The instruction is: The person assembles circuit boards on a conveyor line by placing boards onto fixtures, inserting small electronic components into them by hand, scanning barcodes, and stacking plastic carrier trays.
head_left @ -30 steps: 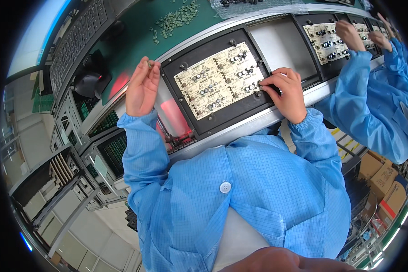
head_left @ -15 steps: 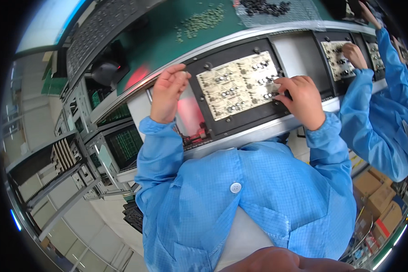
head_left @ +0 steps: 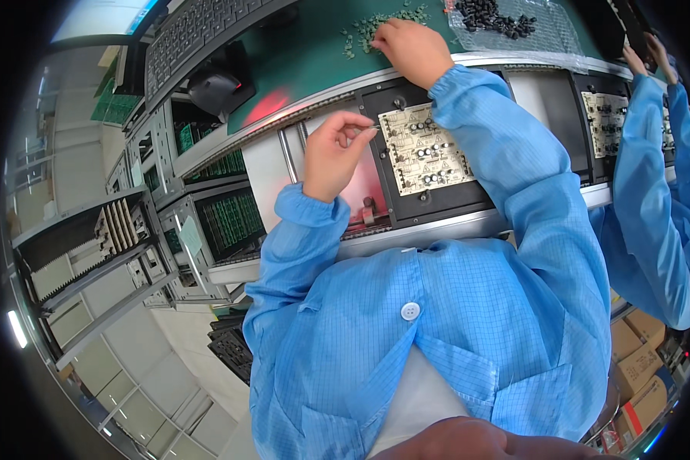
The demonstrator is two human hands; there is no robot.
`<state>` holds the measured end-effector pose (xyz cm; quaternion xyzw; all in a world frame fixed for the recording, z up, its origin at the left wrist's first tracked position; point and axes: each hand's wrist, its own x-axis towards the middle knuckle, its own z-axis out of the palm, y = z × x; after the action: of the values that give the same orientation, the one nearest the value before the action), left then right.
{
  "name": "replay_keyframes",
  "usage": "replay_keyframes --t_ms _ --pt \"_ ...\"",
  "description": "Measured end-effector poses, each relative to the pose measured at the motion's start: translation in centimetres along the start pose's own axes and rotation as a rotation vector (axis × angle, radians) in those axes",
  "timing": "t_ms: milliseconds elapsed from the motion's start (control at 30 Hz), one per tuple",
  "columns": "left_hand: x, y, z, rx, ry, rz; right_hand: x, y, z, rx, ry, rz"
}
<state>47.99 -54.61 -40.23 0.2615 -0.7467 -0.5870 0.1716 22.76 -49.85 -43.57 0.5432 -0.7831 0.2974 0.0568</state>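
Observation:
My right hand (head_left: 414,52) reaches over the board to a scattered pile of small green components (head_left: 397,17) on the green mat. Its fingertips are pinched together at the pile's near edge; what is between them is hidden. My left hand (head_left: 337,156) hovers by the left edge of the pale circuit board (head_left: 425,157), thumb and forefinger closed. Something tiny may be at their tips, too small to name. The board lies in a black carrier frame (head_left: 406,207) and bears rows of small upright round components. My right sleeve covers the board's upper right part.
Black small parts (head_left: 494,17) lie on bubble wrap (head_left: 544,34) at the far right. A mouse (head_left: 213,88) and keyboard (head_left: 207,42) stand far left. Racks of green boards (head_left: 230,226) are at left. At right, a co-worker's sleeve (head_left: 640,199) reaches beside another board (head_left: 602,119).
My right hand has left the board's right side and moved up to the green components. My left hand stays beside the board's left edge, now pinched. The view has shifted.

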Motion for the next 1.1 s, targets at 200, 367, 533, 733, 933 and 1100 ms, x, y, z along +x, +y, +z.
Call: replay_keyframes --t_ms 200,367,533,733,933,1100 --pt "0.3 1.1 1.8 0.548 -0.067 0.327 -4.5 0.4 -4.8 0.475 -0.071 0.267" --pt "0.5 0.7 2.0 0.625 -0.082 0.478 -9.6 1.2 -7.1 0.805 -0.054 0.367" --pt "0.2 0.1 2.4 0.642 -0.075 0.575 -12.2 -0.7 -8.4 0.939 -0.06 0.509" --pt "0.2 0.4 1.6 0.604 -0.148 0.366 -13.7 -4.5 -8.6 0.818 -0.262 0.448" --pt "-0.8 -0.9 -0.5 -0.33 -0.135 -0.088 -14.6 -7.2 -8.3 0.346 -0.202 -0.006" --pt "-2.2 -0.2 -0.2 -0.438 -0.081 -0.227 -14.8 -7.4 -7.5 0.146 -0.173 -0.135"
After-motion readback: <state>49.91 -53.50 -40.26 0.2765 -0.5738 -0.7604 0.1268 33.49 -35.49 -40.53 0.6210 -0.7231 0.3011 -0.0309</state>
